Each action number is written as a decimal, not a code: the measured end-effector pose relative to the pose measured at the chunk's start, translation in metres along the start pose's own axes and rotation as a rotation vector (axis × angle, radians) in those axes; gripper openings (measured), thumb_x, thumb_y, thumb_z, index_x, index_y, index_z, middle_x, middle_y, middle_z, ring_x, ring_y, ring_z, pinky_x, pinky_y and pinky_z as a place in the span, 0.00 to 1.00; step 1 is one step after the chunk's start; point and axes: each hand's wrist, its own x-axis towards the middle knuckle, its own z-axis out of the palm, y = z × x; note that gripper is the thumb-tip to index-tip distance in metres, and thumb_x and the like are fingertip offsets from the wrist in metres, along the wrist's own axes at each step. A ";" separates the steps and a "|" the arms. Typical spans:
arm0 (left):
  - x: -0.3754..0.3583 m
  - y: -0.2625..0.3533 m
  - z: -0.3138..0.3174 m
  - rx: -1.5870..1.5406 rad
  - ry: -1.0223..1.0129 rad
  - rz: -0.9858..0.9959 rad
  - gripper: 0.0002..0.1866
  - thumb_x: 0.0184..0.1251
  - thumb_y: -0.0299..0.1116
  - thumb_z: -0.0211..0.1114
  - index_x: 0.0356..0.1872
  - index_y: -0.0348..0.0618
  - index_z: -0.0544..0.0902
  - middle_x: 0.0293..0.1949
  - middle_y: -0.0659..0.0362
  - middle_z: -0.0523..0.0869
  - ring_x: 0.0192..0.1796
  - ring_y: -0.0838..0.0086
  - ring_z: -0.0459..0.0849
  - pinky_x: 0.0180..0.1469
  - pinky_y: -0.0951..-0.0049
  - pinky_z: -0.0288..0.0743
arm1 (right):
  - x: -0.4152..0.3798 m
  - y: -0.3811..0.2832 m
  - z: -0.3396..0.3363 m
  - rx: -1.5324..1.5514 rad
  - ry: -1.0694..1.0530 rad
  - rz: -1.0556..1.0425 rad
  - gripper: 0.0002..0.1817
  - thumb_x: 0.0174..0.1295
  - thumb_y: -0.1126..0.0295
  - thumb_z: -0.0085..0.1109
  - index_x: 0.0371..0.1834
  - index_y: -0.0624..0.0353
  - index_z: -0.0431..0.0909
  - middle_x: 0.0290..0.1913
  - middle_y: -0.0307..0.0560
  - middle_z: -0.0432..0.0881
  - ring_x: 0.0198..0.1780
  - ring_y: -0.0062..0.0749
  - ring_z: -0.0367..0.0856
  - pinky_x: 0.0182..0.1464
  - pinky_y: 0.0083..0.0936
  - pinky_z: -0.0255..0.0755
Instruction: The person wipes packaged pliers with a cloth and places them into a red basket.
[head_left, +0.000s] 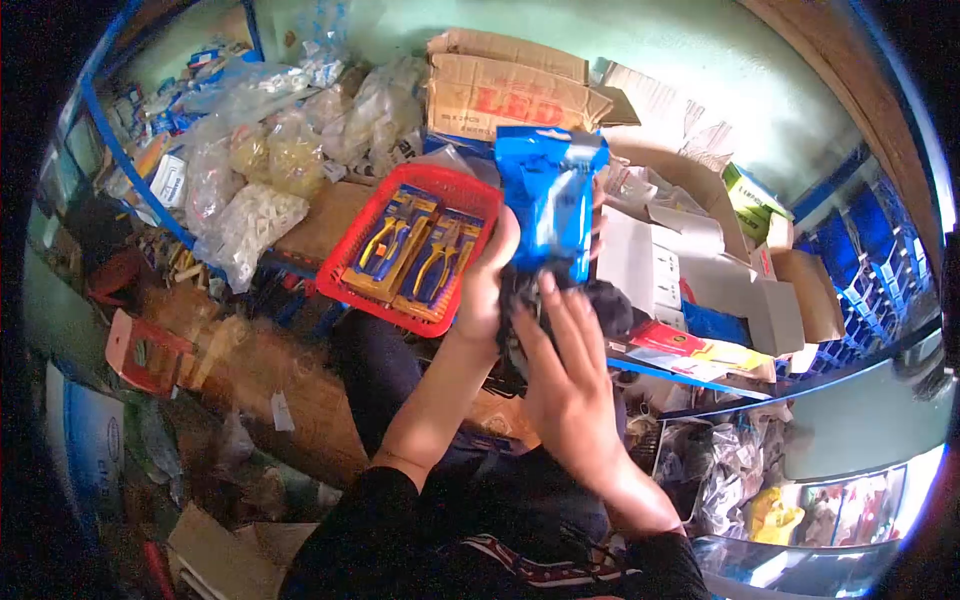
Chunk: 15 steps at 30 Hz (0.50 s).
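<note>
A shiny blue packet [545,195] stands upright in front of me, with my left hand [488,280] wrapped round it from the left and fingertips showing at its right edge. Against its lower end, my right hand [572,375] presses a bunched black cloth [605,308], fingers fairly straight and close together. The cloth hides the packet's bottom. Just left of the packet, a red plastic basket [345,285] holds several carded pliers [430,265] with blue and yellow handles.
Behind the packet is a cardboard box [510,95]. Clear plastic bags [285,150] crowd the shelf at left. Open white cartons [690,265] stand at right, near blue racks [880,260]. A red container [150,350] sits low at left.
</note>
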 end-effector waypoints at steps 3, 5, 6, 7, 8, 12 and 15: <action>0.000 0.013 -0.016 0.095 0.005 0.035 0.43 0.84 0.63 0.44 0.81 0.33 0.60 0.78 0.45 0.70 0.72 0.57 0.78 0.75 0.52 0.73 | -0.023 0.000 0.001 0.251 -0.128 0.059 0.36 0.54 0.79 0.70 0.71 0.57 0.78 0.76 0.64 0.71 0.74 0.61 0.73 0.75 0.49 0.69; -0.005 0.007 -0.020 0.065 0.029 0.045 0.42 0.84 0.63 0.44 0.81 0.34 0.60 0.77 0.45 0.70 0.72 0.57 0.78 0.74 0.52 0.73 | -0.024 0.001 -0.015 0.320 -0.084 0.149 0.34 0.54 0.82 0.72 0.68 0.57 0.81 0.73 0.65 0.75 0.71 0.59 0.79 0.69 0.44 0.77; -0.008 0.003 -0.021 0.036 0.054 0.057 0.42 0.84 0.63 0.44 0.81 0.35 0.60 0.77 0.44 0.70 0.72 0.57 0.78 0.74 0.52 0.73 | -0.023 0.001 -0.024 0.296 -0.026 0.163 0.31 0.56 0.83 0.71 0.67 0.57 0.82 0.72 0.65 0.77 0.69 0.58 0.81 0.67 0.43 0.78; -0.011 0.003 -0.015 0.046 0.052 0.053 0.41 0.84 0.62 0.45 0.81 0.36 0.61 0.76 0.44 0.72 0.71 0.57 0.79 0.73 0.53 0.75 | -0.014 0.001 -0.037 0.234 0.073 0.148 0.27 0.60 0.86 0.65 0.65 0.60 0.84 0.68 0.65 0.81 0.67 0.57 0.83 0.65 0.41 0.80; -0.012 0.002 -0.016 0.047 0.036 0.046 0.40 0.84 0.61 0.46 0.80 0.36 0.62 0.75 0.45 0.74 0.70 0.57 0.80 0.72 0.53 0.76 | -0.008 0.007 -0.045 0.174 0.178 0.142 0.26 0.61 0.87 0.61 0.65 0.63 0.84 0.66 0.65 0.83 0.66 0.57 0.84 0.66 0.41 0.79; -0.015 0.005 -0.008 0.147 -0.004 0.055 0.38 0.85 0.59 0.47 0.79 0.36 0.63 0.75 0.47 0.74 0.70 0.62 0.81 0.71 0.58 0.76 | 0.034 0.011 -0.063 0.052 0.488 0.211 0.24 0.62 0.87 0.60 0.63 0.65 0.84 0.62 0.56 0.88 0.66 0.47 0.85 0.69 0.41 0.75; -0.028 -0.005 -0.008 0.374 0.076 0.114 0.35 0.87 0.55 0.46 0.79 0.36 0.65 0.74 0.48 0.75 0.71 0.65 0.79 0.72 0.62 0.73 | 0.065 0.018 -0.047 0.102 0.324 0.044 0.26 0.62 0.87 0.61 0.64 0.59 0.85 0.67 0.56 0.84 0.72 0.48 0.80 0.73 0.41 0.72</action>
